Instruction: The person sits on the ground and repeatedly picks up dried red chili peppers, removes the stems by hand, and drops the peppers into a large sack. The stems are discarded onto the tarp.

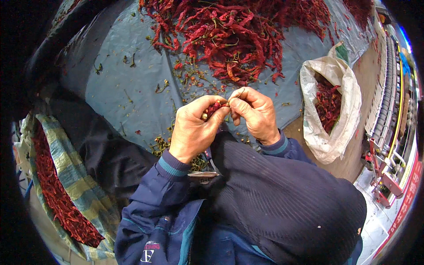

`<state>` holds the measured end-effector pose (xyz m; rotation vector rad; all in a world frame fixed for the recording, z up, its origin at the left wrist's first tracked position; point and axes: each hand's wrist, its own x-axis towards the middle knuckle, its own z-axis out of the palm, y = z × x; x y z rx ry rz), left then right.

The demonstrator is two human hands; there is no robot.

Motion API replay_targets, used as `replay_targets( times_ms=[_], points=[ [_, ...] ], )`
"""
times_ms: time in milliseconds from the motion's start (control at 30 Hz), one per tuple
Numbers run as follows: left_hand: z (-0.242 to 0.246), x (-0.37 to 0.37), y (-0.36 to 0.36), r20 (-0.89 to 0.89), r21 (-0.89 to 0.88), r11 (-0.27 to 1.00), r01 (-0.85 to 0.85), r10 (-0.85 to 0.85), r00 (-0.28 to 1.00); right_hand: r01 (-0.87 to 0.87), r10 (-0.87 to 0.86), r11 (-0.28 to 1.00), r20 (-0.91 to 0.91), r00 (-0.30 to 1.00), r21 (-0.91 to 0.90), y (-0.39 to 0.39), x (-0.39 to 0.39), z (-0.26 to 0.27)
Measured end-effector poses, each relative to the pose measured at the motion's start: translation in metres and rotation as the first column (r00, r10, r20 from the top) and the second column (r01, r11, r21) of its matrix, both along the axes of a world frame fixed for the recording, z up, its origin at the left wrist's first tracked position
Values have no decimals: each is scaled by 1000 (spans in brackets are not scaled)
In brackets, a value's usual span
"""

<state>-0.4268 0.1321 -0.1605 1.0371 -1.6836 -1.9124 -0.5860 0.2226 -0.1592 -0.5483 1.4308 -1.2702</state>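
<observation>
My left hand (198, 124) is closed around dried red chili peppers (213, 108), their cut or stemless ends showing between thumb and fingers. Its thumb and fingertips almost meet those of my right hand (253, 111), which pinches a thin chili stem (241, 93) at the peppers' end. Beyond both hands a large heap of dried red chilies (232, 39) lies on a grey-blue plastic sheet (122, 82). Loose green stems and small flakes are scattered on the sheet between the heap and my hands. More stems (161, 145) lie below my left wrist.
A white woven sack (309, 139) holding dried chilies stands open at the right. At the left, a green, yellow and blue plaid woven bag (79, 179) is full of red chilies. Machinery with metal rails and a yellow strip (396, 109) lines the far right.
</observation>
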Motion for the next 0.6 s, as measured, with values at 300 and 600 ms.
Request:
replay_targets(
  times_ms=[300, 600],
  points=[
    [4, -10, 9, 123, 271, 948, -165, 136, 983, -153, -168, 935, -782, 600, -319, -4, 6, 4],
    [-24, 25, -17, 3, 763, 607, -221, 339, 941, -299, 239, 954, -672, 701, 27, 27, 1, -15]
  ],
)
